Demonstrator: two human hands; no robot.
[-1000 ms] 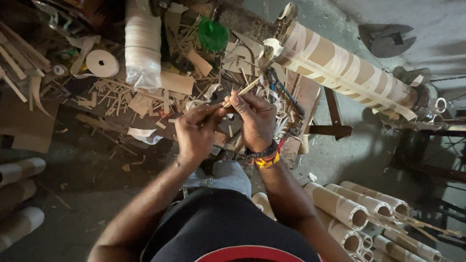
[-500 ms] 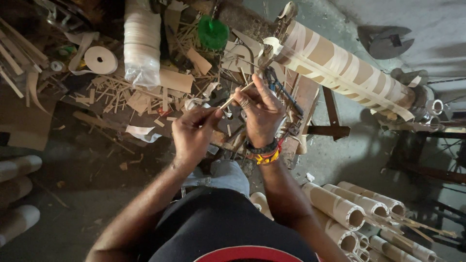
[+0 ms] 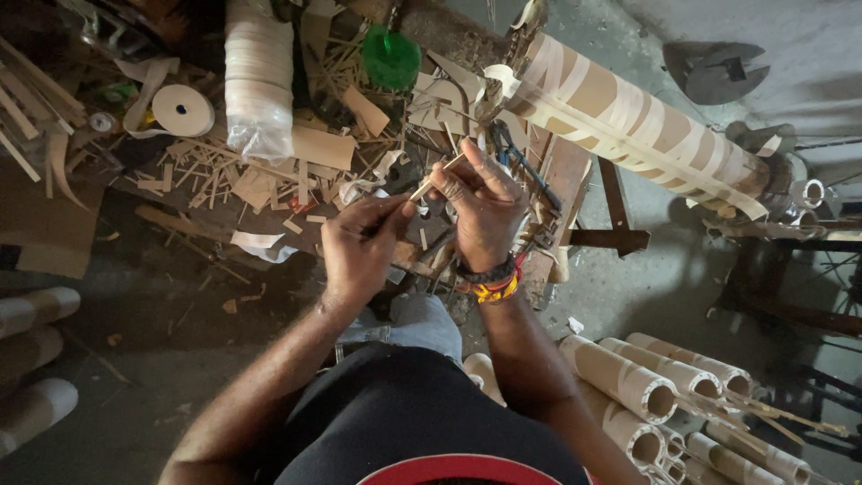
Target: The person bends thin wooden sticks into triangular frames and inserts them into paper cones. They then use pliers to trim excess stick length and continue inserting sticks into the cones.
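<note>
A thin pale wooden stick (image 3: 437, 176) runs between both hands at chest height. My left hand (image 3: 359, 247) pinches its lower end with thumb and fingers. My right hand (image 3: 485, 207), with a beaded wristband, grips the upper part, and the stick's tip pokes out above the fingers. Whether a small tool sits in either hand is hidden by the fingers. Below the hands lies a low bench (image 3: 566, 175) strewn with wood offcuts.
A long cardboard tube wound with pale tape (image 3: 628, 121) lies on a stand at right. More tubes (image 3: 628, 386) are stacked at lower right. A tape roll (image 3: 182, 110), a wrapped white roll (image 3: 259, 76), a green lid (image 3: 391, 56) and wood scraps lie ahead.
Both hands have risen slightly and stayed close together on the stick; the stick's angle has shifted a little. The view has drifted slightly.
</note>
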